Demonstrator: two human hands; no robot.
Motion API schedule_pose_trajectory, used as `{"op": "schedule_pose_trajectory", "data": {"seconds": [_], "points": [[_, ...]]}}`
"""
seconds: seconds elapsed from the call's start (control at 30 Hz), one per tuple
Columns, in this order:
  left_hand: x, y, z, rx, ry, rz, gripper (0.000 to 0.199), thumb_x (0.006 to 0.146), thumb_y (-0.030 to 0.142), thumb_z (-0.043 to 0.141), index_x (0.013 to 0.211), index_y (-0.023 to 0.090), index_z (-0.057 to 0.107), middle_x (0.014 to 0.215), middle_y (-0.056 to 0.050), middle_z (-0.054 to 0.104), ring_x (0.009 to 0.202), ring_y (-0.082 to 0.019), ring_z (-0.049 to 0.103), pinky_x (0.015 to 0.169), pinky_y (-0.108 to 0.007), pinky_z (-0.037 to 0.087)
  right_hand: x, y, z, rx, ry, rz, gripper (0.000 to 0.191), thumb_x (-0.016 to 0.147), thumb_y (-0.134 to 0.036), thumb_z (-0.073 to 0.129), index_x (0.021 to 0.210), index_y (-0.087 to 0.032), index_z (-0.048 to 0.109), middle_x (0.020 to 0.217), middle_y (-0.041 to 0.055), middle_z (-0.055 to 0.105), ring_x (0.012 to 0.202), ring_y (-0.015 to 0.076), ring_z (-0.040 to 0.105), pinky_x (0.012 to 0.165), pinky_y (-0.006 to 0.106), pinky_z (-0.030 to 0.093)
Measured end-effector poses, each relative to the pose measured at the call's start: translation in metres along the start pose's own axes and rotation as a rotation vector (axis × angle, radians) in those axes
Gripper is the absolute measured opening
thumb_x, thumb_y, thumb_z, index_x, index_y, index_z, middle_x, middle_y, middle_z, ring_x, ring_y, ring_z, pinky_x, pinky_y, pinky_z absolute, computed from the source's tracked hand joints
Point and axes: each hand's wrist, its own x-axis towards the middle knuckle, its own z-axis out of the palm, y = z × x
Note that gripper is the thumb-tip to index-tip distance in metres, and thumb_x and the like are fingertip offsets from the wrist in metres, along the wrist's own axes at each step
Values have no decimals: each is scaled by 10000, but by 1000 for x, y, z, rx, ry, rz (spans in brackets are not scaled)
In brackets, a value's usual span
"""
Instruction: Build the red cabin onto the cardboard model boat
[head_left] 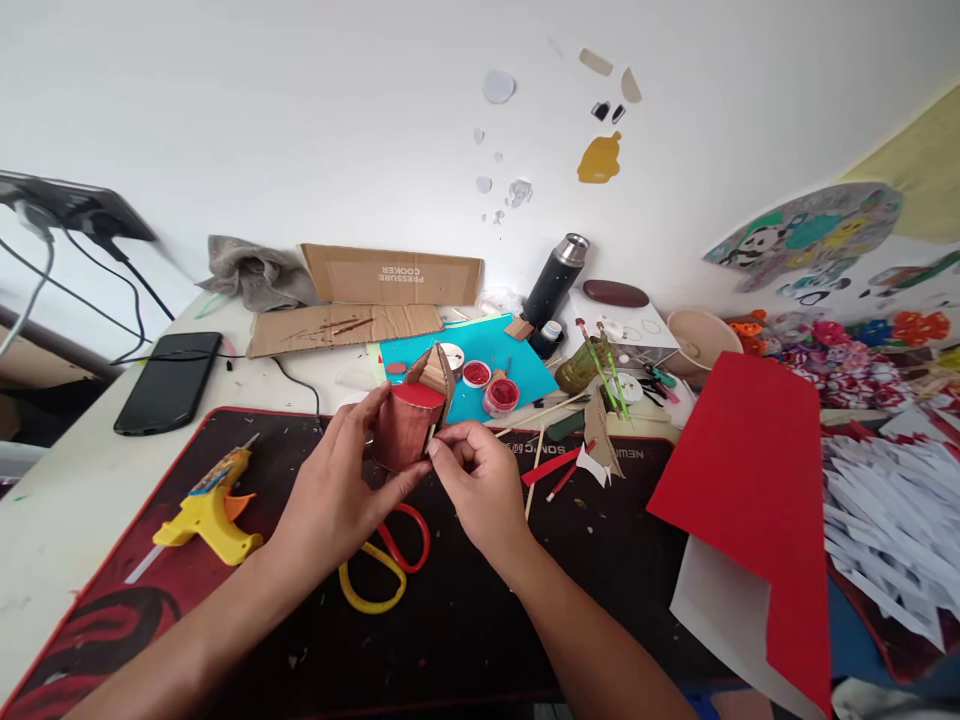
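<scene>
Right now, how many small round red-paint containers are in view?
2 on the bright blue sheet: a farther container and a nearer container, slightly right. The held red curved piece could hide more.

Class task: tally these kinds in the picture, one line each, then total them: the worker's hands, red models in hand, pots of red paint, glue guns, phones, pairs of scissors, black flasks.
Hands: 2
Red model: 1
Pots of red paint: 2
Glue gun: 1
Phone: 1
Pair of scissors: 1
Black flask: 1
Total: 9
</scene>
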Motion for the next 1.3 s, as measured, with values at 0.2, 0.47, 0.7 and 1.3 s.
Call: {"op": "schedule_pose_trajectory", "data": {"seconds": [0.2,0.47,0.7,1.3], "points": [[-3,4,0,69,17,77,801,984,504,744,1655,238,396,1292,-153,679,1114,-352,753,906,-493,668,-5,7,1,5,22,-22,160,893,-375,695,852,-221,680,590,-54,569,531,147,510,552,282,411],[-3,8,1,96,24,98,774,993,506,727,1644,237,406,1284,-151,682,1106,-357,762,868,-482,679,-6,7,-2,15,10,-11,155,888,-368,694,850,-218,684,612,-46,590,546,149,515,565,285,420],[-3,8,1,71,-2,63,787,967,521,753,1632,278,410,1286,-140,677,1082,-351,763,891,-497,675,-7,6,-3,20,20,-4,150,894,-371,686,841,-231,672,604,-48,577,543,150,509,566,288,414],[-9,3,0,80,25,69,805,978,507,757,1660,305,381,1301,-135,680,1045,-331,754,857,-457,665,-10,9,5,-18,50,-30,152,907,-372,677,844,-234,665,571,-60,555,525,147,506,558,287,412]]}}
